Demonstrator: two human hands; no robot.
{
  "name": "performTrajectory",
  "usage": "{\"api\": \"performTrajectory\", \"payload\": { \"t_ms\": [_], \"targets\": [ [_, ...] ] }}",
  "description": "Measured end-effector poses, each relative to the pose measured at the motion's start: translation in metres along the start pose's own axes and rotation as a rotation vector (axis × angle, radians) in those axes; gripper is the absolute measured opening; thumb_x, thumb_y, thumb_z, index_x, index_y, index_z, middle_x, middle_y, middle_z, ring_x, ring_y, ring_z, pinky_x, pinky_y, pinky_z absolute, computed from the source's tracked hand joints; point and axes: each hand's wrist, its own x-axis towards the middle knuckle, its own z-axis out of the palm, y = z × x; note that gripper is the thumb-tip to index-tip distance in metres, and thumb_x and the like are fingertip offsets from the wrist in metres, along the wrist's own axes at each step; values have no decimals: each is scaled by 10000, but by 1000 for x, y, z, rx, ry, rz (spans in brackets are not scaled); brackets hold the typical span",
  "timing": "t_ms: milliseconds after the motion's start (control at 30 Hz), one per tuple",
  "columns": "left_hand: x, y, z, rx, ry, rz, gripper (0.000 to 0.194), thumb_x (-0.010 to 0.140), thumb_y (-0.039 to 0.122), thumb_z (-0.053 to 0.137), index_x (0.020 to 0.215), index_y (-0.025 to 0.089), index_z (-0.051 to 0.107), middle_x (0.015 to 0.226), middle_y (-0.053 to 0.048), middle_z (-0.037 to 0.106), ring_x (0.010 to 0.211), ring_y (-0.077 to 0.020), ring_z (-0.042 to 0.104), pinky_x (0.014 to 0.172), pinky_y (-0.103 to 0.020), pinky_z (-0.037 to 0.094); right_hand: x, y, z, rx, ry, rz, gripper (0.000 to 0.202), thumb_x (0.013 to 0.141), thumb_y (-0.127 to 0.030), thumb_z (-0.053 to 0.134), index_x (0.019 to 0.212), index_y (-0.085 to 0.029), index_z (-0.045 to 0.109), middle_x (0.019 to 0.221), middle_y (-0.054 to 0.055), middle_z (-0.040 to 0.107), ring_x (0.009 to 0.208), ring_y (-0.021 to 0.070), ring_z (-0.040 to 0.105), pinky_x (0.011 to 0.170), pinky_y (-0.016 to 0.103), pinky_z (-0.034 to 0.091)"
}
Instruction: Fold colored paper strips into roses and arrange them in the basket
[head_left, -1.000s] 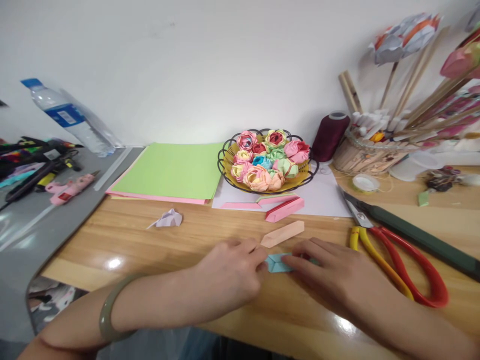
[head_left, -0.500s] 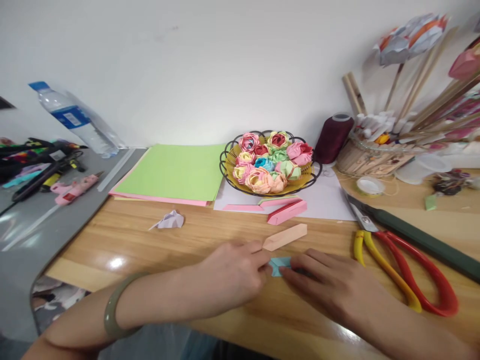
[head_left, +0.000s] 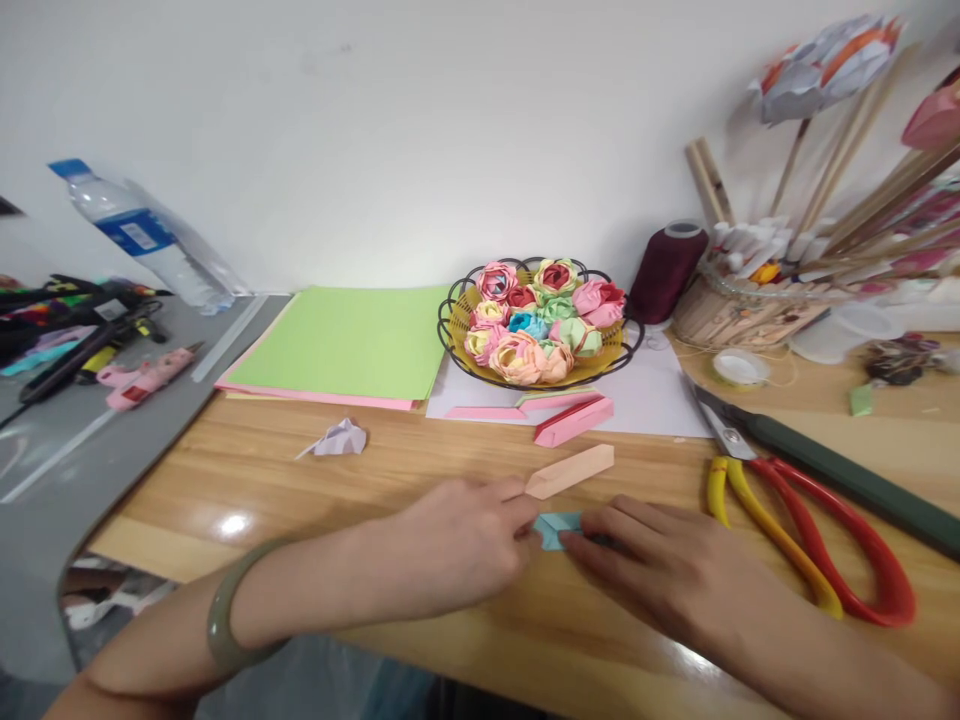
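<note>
A small folded strip of blue paper [head_left: 556, 532] lies low over the wooden table between my two hands. My left hand [head_left: 480, 535] pinches its left end, fingers closed. On the other end, the fingers of my right hand [head_left: 652, 555] are pressed together, covering part of the strip. Just beyond my fingertips is a folded peach paper strip [head_left: 574, 471]. Folded pink and red paper strips [head_left: 574, 420] rest farther back, in front of a basket [head_left: 450, 345] of paper flowers [head_left: 529, 325].
Scissors [head_left: 750, 480] with red and yellow handles lie right of my right hand, against a dark green tool [head_left: 862, 480]. Green paper sheets [head_left: 337, 340] and a crumpled lilac paper piece [head_left: 341, 438] lie left. A maroon thread spool [head_left: 667, 275] stands behind.
Both hands stay in nearly the same place on the blue paper strip. The view has shifted very slightly; nothing else has visibly moved.
</note>
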Motion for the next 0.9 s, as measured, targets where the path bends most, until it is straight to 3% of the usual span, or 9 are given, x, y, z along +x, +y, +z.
{"api": "performTrajectory", "payload": {
  "t_ms": [167,367,467,667,900],
  "targets": [
    [1,-7,-9,-59,-42,31,140,849,142,490,784,148,615,826,-27,606,811,-169,511,620,-277,432,0,0,-1,-7,12,-32,267,940,-171,324,950,-159,590,809,52,604,695,158,546,586,288,421],
    [6,-6,-2,-24,57,39,254,921,182,357,1065,161,565,976,-29,600,902,-175,497,694,-295,443,0,1,-1,-24,72,-56,270,935,-142,311,918,-146,581,790,56,607,690,157,549,582,280,419],
    [6,-4,4,-1,48,71,249,922,173,358,1003,148,593,982,-36,596,919,-166,487,685,-285,433,1,3,-1,-42,81,-58,274,930,-131,308,892,-149,579,765,51,597,668,151,537,571,277,403],
    [6,-2,15,-9,146,52,171,885,196,457,862,154,621,924,-25,591,896,-162,482,665,-290,421,-2,8,1,-71,71,45,159,880,-189,453,780,-179,576,687,17,546,642,160,506,556,288,362],
    [10,4,19,-11,186,-14,226,878,311,470,814,159,626,827,-31,598,826,-165,505,652,-290,447,-6,13,-9,3,-8,96,213,885,-171,420,737,-181,573,706,29,553,648,161,513,551,281,362]
  ]
}}
